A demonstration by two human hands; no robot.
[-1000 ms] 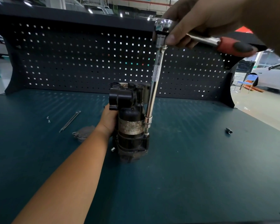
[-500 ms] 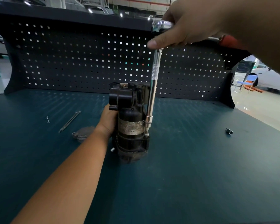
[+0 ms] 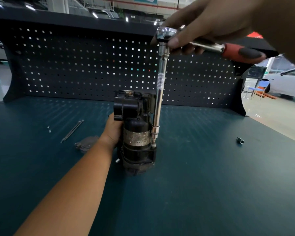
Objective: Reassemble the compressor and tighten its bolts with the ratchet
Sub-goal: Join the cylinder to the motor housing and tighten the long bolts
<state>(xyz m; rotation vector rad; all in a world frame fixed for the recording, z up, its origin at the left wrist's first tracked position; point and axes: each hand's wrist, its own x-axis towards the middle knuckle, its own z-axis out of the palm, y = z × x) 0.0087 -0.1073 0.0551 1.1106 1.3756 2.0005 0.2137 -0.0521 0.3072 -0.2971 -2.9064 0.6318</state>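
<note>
Your right hand (image 3: 209,23) is wrapped around the chrome head end of the ratchet (image 3: 201,44), fingers curled under the shank, while your left hand (image 3: 111,129) clasps the compressor (image 3: 137,133) from its left side and keeps it upright on the dark teal bench (image 3: 203,184).

From the head camera, the one view here: half a second ago your hand covered most of the handle and the red grip sat nearly hidden behind it; now the handle points out to the right again, much as it did a second ago. That reads as one back-and-forth stroke of the ratchet, so I judge the bolt is being wound down in short swings and is not yet proven tight. The compressor and your left hand have not shifted.

The long extension bar (image 3: 159,92) is polished steel with a knurled band partway down; it runs almost vertically alongside the compressor to a small socket (image 3: 155,132) seated at the lower flange. The compressor body is a matte black cylinder with a silvery label band and a blocky black head. On the bench to the left lie two thin long bolts (image 3: 72,131), two small screws (image 3: 49,129) and a dull grey metal cover plate (image 3: 85,144); a small metal fitting (image 3: 240,140) sits well apart on the right.
</note>
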